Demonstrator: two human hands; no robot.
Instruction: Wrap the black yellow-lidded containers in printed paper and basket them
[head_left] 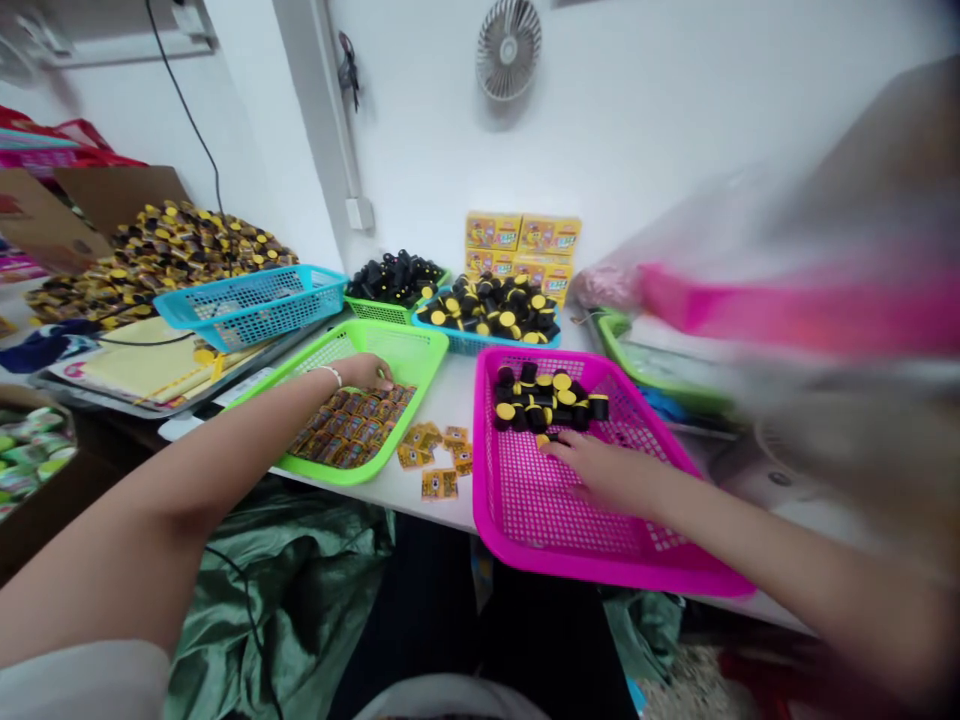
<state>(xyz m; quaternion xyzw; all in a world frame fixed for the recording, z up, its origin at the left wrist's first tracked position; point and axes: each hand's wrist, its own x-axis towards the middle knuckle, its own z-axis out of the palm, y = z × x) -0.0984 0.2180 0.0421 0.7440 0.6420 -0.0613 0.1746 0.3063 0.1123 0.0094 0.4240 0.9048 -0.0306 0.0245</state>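
My left hand (pixel 367 371) reaches into a light green basket (pixel 411 343), at the far end of neat rows of small labelled cylinders (pixel 349 425). Its fingers are curled together; what they hold, if anything, I cannot make out. My right hand (pixel 600 470) is inside a magenta basket (pixel 525 557). Its fingertips close on a small black container with a yellow lid (pixel 545 440). More black containers with yellow lids (pixel 551 398) lie loosely in the far half of that basket. Between the two baskets, several yellow printed stickers (pixel 439 485) lie on the white table (pixel 454 385).
Behind stand a blue basket of yellow-lidded black containers (pixel 487 310), a green basket of black pieces (pixel 394 280) and stacked yellow boxes (pixel 550 235). An blue basket (pixel 262 305) and a big heap of containers (pixel 180 250) are at left. Blurred plastic and pink material (pixel 765 310) fills the right.
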